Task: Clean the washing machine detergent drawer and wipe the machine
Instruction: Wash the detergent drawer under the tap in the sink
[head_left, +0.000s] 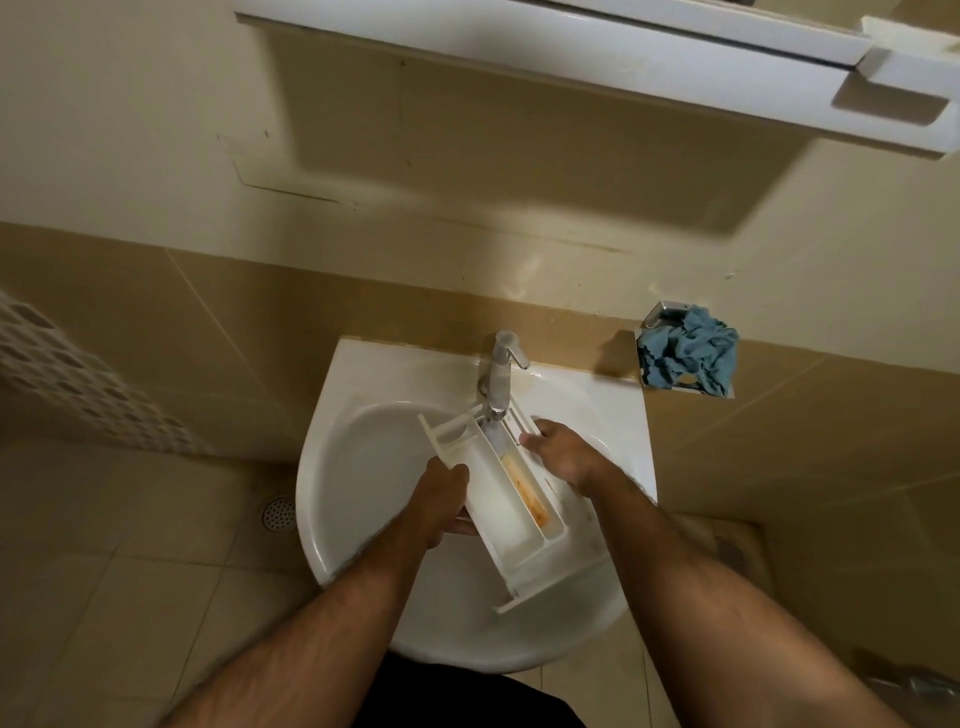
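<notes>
Drawer (511, 499), the white detergent one, is out of the machine and held over the basin of the sink (363, 467), which serves as the landmark for everything else: its front panel hangs toward the sink's near rim and its back end reaches up under the tap (500, 374) at the sink's far edge. Nearest, over the left half of the basin, the left hand (441, 501) grips the drawer's left wall, thumb on top and fingers curled beneath. Further in, over the right half, the right hand (563, 454) holds the right wall near the back end, fingers wrapped over the rim. An orange-brown residue streak (527, 493) runs along the narrow right compartment, so the rinse looks only begun. To do it well, I would keep the back end directly under the spout and tilt the front downward so water sweeps the length of that channel and drains into the basin rather than over the rim. The left grip should carry the weight, freeing right fingertips to rub the streak. Whether water is flowing I cannot tell. Beyond the sink's far right corner, a crumpled blue cloth (688, 353) sits in a wall-mounted holder (655, 314), handy for wiping.
</notes>
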